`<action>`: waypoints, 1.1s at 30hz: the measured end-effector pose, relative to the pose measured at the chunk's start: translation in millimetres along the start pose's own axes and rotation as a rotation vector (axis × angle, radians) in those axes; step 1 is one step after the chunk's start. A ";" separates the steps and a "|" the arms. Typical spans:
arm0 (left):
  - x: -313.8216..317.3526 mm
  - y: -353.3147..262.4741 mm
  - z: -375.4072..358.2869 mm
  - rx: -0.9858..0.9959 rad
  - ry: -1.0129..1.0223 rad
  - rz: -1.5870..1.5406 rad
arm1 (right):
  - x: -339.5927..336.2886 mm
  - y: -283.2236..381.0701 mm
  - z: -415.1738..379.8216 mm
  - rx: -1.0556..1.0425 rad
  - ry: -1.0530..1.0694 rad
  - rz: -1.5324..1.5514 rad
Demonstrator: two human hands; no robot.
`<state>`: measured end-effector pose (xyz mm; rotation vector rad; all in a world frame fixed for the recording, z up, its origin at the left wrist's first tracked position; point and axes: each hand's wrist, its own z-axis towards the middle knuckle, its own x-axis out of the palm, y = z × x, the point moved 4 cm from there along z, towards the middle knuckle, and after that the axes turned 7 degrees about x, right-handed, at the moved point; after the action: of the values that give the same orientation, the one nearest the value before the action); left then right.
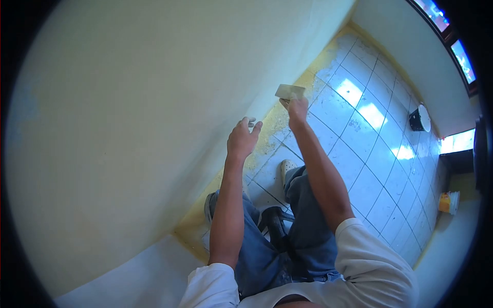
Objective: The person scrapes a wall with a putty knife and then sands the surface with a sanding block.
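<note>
My right hand [298, 110] is closed around a scraper with a wide flat blade [290, 92], held above the floor beside the wall's foot. To its left, my left hand [243, 137] is raised in front of the pale wall [128, 102]. Its fingers are curled and its thumb points up; something small and greyish shows at the fingertips, too small to make out. Yellowish, dusty residue [277, 123] runs along the floor edge below the hands.
White floor tiles [364, 154] stretch to the right. A black bucket with a white rim [420, 119] and a yellow-and-white bucket [449, 203] stand near the far wall. Between my legs is a dark object [277, 226]. My shoe [288, 168] rests on the tiles.
</note>
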<state>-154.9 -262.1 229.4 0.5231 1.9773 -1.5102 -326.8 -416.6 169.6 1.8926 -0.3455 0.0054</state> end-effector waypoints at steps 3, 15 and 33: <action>-1.0 -0.6 -1.3 -0.040 0.016 0.028 | 31.1 -14.3 2.2 0.011 -0.002 -0.225; -21.5 36.7 -0.7 -0.093 0.061 0.125 | 106.4 -53.4 -33.1 -0.160 0.063 -0.189; -26.3 56.2 2.0 -0.101 0.080 0.252 | 125.2 -15.7 -75.6 -0.341 -0.076 -0.028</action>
<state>-99.6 -247.3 205.6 0.7681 1.9519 -1.2457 -190.7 -371.5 202.9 1.5623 -0.3473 -0.1366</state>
